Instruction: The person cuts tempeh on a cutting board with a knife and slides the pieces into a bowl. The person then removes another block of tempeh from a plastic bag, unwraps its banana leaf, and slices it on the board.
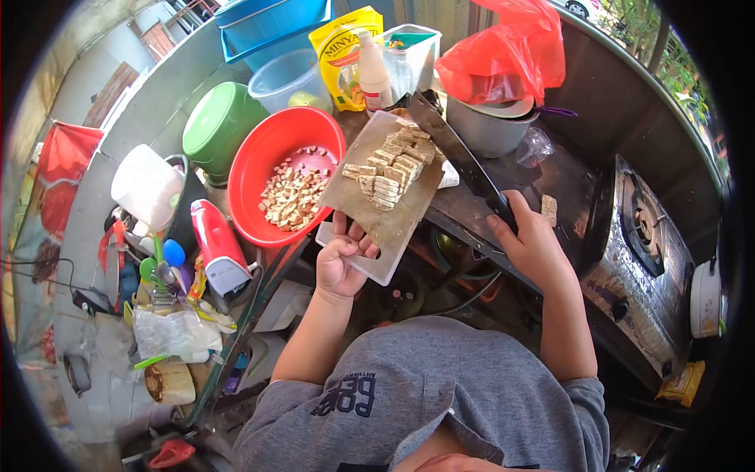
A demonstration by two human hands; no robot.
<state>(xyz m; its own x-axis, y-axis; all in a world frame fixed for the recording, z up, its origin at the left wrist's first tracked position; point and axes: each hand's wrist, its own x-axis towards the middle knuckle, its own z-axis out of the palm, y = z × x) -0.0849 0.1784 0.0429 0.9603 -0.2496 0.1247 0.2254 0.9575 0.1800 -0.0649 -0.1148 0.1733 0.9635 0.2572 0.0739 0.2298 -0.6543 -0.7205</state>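
Observation:
My left hand (340, 267) grips the near end of a pale cutting board (376, 236), by its handle slot, and holds it beside the red basin. Sliced and cut tempeh (397, 165) is heaped on the board. My right hand (535, 245) is closed around the handle of a large, dark-bladed knife (464, 165); the blade points away from me, along the board's right side. Small tempeh cubes (291, 193) lie in the red basin (245, 157), left of the board. A single tempeh piece (549, 210) rests on the dark table, just right of my right hand.
A gas stove (641, 259) stands at the right. Behind the board are a yellow pouch (342, 55), a white bottle (373, 75), and a grey pot (487, 130) under a red plastic bag (511, 55). A green basin (224, 130) and utensils (161, 271) are at the left.

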